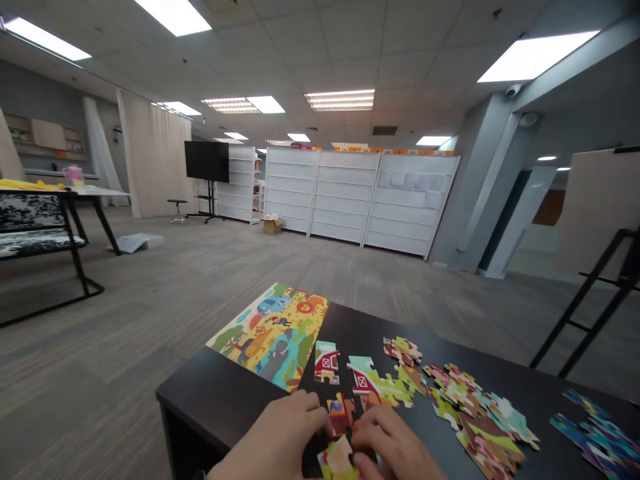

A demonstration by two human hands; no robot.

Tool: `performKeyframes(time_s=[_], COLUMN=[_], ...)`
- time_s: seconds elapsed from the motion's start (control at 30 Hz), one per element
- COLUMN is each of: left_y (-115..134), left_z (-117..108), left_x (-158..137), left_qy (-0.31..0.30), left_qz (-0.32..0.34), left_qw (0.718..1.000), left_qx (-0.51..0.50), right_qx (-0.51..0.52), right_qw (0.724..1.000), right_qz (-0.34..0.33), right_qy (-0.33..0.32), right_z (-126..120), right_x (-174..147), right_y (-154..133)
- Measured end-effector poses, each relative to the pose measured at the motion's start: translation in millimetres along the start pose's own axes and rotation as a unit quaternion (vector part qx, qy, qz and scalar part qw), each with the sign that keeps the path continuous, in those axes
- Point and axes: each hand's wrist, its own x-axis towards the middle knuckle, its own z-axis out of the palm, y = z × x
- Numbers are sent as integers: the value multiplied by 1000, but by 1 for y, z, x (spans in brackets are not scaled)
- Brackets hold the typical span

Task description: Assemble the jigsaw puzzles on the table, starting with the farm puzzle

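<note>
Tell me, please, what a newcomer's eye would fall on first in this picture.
The bright animal picture at left on the dark table probably catches the eye first. The left hand and right hand come next, close together over puzzle pieces at the bottom, with a colourful heap to their right.

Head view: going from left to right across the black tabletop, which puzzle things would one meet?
Rectangular multicoloured animal picture, small red barn puzzle section, larger joined red and green puzzle section, large heap of multicoloured puzzle pieces, blue and purple puzzle pieces.
</note>
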Motion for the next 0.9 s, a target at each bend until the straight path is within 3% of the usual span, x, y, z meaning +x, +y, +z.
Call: performKeyframes(time_s=[0.13,0.3,0.5,0.9], left_y=[-3,3,5,-6], left_z=[-7,-5,14,-7], left_x=[-7,-3,13,3], left_qy=[2,3,-72,-67], left_qz=[-17,-44,-63,-60], left_qw=[1000,999,990,996], left_qx=[-24,1,103,-23], right_qx=[-23,-13,24,37], right_qw=[999,998,998,997], right_qz=[16,31,50,59], right_qy=[-30,-58,-33,16], right_z=[-19,-9,-4,-2], right_x=[14,16,20,24], right_y=[7,17,15,21])
